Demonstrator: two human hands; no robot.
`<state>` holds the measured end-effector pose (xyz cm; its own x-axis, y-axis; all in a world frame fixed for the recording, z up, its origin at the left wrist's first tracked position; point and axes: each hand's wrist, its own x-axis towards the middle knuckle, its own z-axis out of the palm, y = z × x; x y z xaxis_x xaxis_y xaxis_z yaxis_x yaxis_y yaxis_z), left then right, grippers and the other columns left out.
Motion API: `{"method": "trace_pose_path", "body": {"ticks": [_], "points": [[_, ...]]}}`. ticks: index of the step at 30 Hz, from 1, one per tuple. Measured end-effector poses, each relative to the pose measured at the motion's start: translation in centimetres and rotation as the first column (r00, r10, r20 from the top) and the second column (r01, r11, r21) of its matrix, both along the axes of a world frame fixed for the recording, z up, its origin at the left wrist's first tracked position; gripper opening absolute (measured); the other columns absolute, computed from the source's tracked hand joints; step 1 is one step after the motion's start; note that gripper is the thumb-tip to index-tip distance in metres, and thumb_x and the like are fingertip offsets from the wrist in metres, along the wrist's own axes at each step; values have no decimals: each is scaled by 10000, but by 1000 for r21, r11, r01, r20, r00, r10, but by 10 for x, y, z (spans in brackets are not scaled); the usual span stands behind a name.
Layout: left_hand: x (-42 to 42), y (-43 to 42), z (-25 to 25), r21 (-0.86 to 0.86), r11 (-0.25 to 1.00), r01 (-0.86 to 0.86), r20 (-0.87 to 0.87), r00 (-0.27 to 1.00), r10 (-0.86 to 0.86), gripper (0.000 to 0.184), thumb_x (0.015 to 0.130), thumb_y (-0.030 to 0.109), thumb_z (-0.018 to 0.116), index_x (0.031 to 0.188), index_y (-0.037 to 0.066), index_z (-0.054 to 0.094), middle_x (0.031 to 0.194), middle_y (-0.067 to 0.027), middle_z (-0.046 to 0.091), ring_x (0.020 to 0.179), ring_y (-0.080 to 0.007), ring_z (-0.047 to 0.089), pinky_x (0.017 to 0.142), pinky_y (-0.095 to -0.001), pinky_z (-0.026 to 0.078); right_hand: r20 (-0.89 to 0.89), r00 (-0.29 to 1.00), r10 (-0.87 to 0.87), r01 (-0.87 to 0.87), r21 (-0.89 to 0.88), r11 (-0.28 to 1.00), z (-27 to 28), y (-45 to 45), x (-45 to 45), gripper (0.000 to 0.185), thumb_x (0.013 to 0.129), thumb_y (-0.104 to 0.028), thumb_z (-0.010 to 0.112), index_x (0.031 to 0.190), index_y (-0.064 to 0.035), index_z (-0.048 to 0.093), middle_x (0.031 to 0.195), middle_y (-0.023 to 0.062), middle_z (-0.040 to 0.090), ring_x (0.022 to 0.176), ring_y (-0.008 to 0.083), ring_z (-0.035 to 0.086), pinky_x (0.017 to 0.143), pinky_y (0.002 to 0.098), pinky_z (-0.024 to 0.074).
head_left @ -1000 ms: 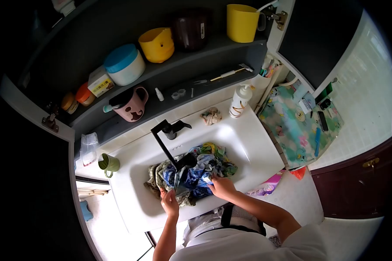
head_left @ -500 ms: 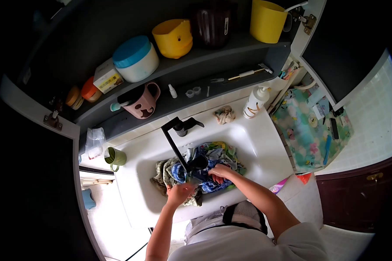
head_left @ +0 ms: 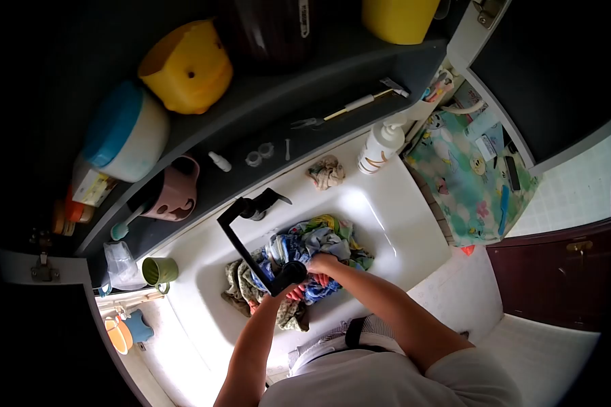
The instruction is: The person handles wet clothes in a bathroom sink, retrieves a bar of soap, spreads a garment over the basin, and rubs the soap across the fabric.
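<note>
Within glossy basin (head_left: 394,216), crumpled cloth (head_left: 326,241)

The only view comes from the person's head, above the near edge of the sink (head_left: 414,234), facing forward and steeply down. It sits close: the shirt (head_left: 380,380) fills the bottom of the frame, and the hands (head_left: 322,263) fall near its middle, partly behind the tap (head_left: 241,244). The view is wide, bending the shelves (head_left: 265,105) beyond the sink's far edge and darkening at the corners. It leans, too, so that far edge climbs towards its right end. The frame's top cuts the upper shelf's contents.
</note>
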<state>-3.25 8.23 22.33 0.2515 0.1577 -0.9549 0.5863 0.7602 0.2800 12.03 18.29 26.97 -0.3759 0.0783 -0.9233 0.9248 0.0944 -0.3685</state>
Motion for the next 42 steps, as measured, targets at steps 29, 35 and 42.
{"method": "trace_pose_path", "body": {"ticks": [29, 35, 42], "points": [[45, -167, 109, 887, 426, 177, -452, 522, 723, 213, 806, 180, 566, 946, 211, 723, 766, -135, 672, 718, -337, 650, 650, -431, 516, -529, 828, -184, 67, -233, 970, 25, -139, -11, 813, 729, -821, 479, 588, -28, 585, 498, 63, 538, 469, 169, 594, 407, 276, 457], [75, -159, 153, 967, 232, 103, -251, 526, 812, 166, 773, 123, 600, 815, 208, 736, 706, -62, 682, 621, -259, 659, 578, -364, 520, -879, 448, 164, -22, 173, 985, 64, -148, 21, 635, 670, -509, 785, 988, 5, 587, 839, 131, 627, 791, 257, 622, 740, 361, 495], [76, -135, 221, 990, 12, 138, -82, 519, 851, 123, 759, 56, 624, 745, 151, 701, 699, -48, 679, 611, -230, 663, 552, -328, 513, -801, 324, 503, 241, 584, 775, 102, -135, 32, 401, 749, -319, 744, 1000, -38, 609, 924, 142, 612, 859, 341, 595, 766, 430, 481]]}}
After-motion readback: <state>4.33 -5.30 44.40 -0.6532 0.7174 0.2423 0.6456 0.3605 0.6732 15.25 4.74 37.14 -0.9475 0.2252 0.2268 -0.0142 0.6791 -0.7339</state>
